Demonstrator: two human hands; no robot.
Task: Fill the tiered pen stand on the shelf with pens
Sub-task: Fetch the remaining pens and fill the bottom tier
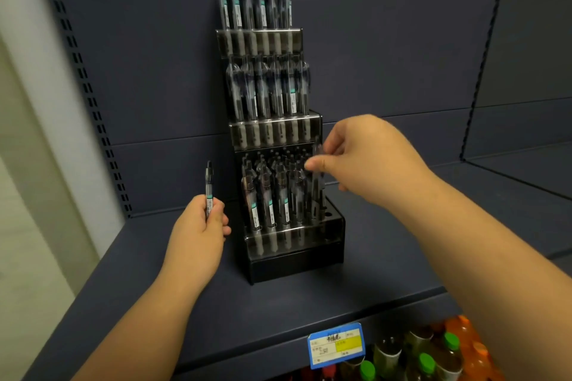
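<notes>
Right hand point(368, 161) pinches a pen point(317, 182) above the last open holes of the pen stand point(294, 244) on the shelf point(278, 312); left hand point(201, 226) grips a spare pen point(209, 192) upright, ready.

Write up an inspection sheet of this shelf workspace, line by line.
Surface: dark shelf carrying the stand.
Job's things: tiered pen stand, top and middle tiers full; bottom tier shows open holes at its right end.
Clutter: nothing seen.
Hands: left hand grips one upright pen beside the stand; right hand pinches a blurred pen over the bottom tier.
Cables: nothing seen.
Surroundings: price tag on the shelf edge; bottles below.
</notes>
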